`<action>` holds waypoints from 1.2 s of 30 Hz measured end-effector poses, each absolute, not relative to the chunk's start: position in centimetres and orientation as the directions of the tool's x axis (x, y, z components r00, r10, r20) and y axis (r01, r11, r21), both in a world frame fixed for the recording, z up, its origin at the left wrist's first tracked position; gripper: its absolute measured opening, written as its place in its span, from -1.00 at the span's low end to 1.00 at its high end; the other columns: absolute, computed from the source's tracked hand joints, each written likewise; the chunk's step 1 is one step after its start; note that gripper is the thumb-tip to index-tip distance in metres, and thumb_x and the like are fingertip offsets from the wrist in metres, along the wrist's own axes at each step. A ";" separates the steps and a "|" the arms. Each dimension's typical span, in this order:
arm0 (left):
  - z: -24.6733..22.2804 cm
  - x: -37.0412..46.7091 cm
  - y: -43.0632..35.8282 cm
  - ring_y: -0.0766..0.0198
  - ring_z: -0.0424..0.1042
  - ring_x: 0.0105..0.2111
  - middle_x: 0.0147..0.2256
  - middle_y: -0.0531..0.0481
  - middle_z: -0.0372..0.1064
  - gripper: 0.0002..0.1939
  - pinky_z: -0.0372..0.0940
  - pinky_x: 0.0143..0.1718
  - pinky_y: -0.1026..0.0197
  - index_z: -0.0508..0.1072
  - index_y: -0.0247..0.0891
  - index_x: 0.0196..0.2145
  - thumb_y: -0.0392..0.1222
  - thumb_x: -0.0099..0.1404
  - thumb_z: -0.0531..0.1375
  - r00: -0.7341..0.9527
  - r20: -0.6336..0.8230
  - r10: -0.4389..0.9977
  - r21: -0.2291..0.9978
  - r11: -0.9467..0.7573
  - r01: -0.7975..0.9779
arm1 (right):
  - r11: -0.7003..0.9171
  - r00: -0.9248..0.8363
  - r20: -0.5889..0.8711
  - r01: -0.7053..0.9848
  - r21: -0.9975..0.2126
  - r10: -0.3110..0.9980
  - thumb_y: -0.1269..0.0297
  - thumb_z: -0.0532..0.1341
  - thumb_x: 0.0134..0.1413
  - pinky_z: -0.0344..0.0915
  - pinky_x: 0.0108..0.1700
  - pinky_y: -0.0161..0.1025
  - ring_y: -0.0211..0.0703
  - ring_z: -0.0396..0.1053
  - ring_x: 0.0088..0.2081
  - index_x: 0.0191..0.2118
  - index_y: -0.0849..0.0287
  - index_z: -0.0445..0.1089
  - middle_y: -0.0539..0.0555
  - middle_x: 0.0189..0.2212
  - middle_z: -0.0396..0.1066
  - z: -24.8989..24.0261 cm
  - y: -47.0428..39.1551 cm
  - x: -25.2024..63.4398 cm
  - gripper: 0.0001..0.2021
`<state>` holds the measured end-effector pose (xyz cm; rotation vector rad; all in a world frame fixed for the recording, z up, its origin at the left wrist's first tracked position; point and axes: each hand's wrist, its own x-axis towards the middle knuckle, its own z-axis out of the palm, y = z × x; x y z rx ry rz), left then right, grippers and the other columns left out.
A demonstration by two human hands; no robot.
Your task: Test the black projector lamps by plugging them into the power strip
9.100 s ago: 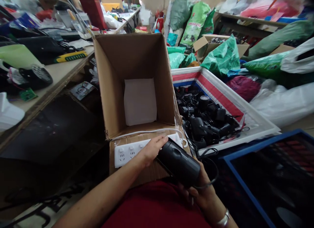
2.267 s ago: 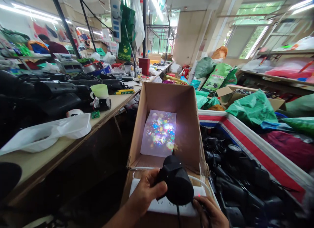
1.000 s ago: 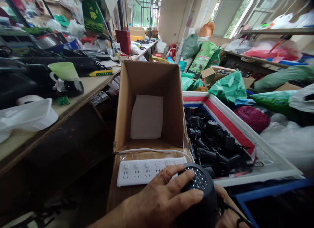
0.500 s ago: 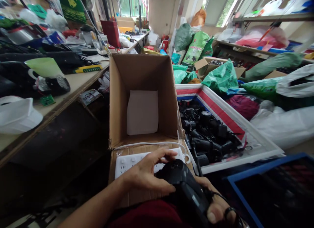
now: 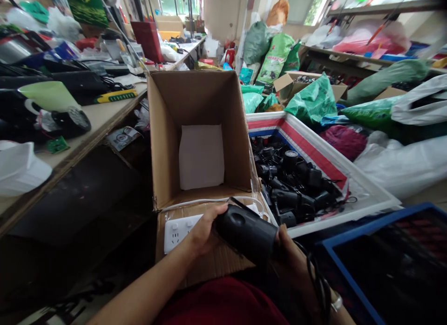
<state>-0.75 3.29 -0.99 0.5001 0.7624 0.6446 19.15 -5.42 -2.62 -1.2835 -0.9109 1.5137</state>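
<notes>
Slanting between left fingers (image 5: 219, 209) and right fingers (image 5: 284, 235), the black device (image 5: 247, 233) is clamped at both ends.

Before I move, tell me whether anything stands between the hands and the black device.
Nothing visible does: the left hand holds one end of the black device, the right hand the other. The white power strip shows behind them, not between.

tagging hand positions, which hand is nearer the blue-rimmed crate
Right. The right hand holds the lower end of the black device, left of the blue-rimmed crate; the left hand is farther left, at the device's upper end, partly hiding the white power strip.
</notes>
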 end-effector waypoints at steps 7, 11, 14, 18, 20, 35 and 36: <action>-2.0 -0.8 3.3 0.22 0.42 -0.49 -0.41 -0.10 0.51 -0.57 0.33 -0.48 0.23 0.48 -0.36 -0.28 0.12 0.21 0.16 0.556 -0.487 0.674 0.561 0.729 -0.393 | -0.152 -0.008 -0.152 -0.081 -0.985 0.988 -0.30 0.36 -0.45 0.25 -0.48 -0.33 -0.31 0.31 -0.50 0.23 -0.01 0.14 0.19 0.07 0.35 -0.6 -5.3 19.9 0.03; -1.8 -1.6 3.2 0.23 0.46 -0.37 -0.32 -0.06 0.52 -0.53 0.33 -0.31 0.26 0.51 -0.29 -0.22 0.09 0.01 0.36 0.581 -0.321 0.748 0.607 0.633 -0.480 | -0.131 0.194 -0.105 0.128 -0.983 0.975 -0.05 0.47 -0.41 0.26 0.07 -0.06 0.16 0.32 0.06 0.22 0.00 0.15 0.15 0.07 0.37 0.3 -6.8 18.3 -0.04; -1.5 -3.1 3.5 0.12 0.45 -0.17 -0.12 -0.11 0.48 -0.32 0.30 -0.12 0.16 0.49 -0.20 -0.06 -0.03 -0.17 0.48 0.633 -0.101 0.768 0.679 0.518 -0.520 | -0.038 0.170 0.005 0.250 -0.967 0.985 0.19 0.46 -0.31 0.31 0.06 -0.08 0.15 0.32 0.09 0.18 -0.05 0.19 0.10 0.08 0.37 -0.1 -7.7 17.6 -0.17; -1.4 -4.8 4.0 0.05 0.37 0.00 0.02 -0.14 0.41 -0.39 0.23 0.01 0.11 0.53 -0.16 -0.07 -0.19 -0.16 0.48 0.667 0.115 0.736 0.757 0.369 -0.538 | 0.125 0.132 0.176 0.326 -0.937 0.975 0.33 0.43 -0.26 0.38 0.02 -0.12 0.16 0.32 0.10 0.12 0.02 0.26 0.13 0.10 0.35 -0.5 -7.7 17.0 -0.29; -1.4 -5.1 4.1 0.03 0.34 0.03 0.03 -0.13 0.41 -0.41 0.22 0.03 0.09 0.54 -0.14 -0.09 -0.20 -0.16 0.48 0.669 0.113 0.735 0.758 0.371 -0.536 | 0.164 0.142 0.225 0.347 -0.923 0.964 0.34 0.39 -0.19 0.32 0.10 -0.07 0.14 0.29 0.13 0.13 0.03 0.24 0.15 0.13 0.32 -0.4 -7.6 16.8 -0.33; -1.9 -3.6 3.5 0.25 0.44 -0.39 -0.35 -0.05 0.43 -0.29 0.33 -0.31 0.24 0.22 -0.16 0.20 0.32 0.24 0.03 0.696 -0.341 0.632 0.756 0.624 -0.196 | -0.301 -0.031 -0.301 -0.181 -0.936 0.953 -0.14 0.27 -0.14 0.37 -0.14 -0.10 0.07 0.43 -0.16 -0.02 0.18 0.39 0.17 -0.19 0.51 -1.6 -6.6 17.7 -0.39; -2.0 -3.5 3.5 0.22 0.45 -0.33 -0.31 -0.07 0.44 -0.23 0.33 -0.24 0.20 0.21 -0.16 0.21 0.37 0.20 0.04 0.705 -0.336 0.624 0.742 0.636 -0.210 | -0.325 -0.030 -0.326 -0.212 -0.922 0.945 -0.14 0.25 -0.11 0.38 -0.15 -0.10 0.05 0.43 -0.18 -0.05 0.17 0.42 0.16 -0.23 0.51 -1.6 -6.6 17.5 -0.43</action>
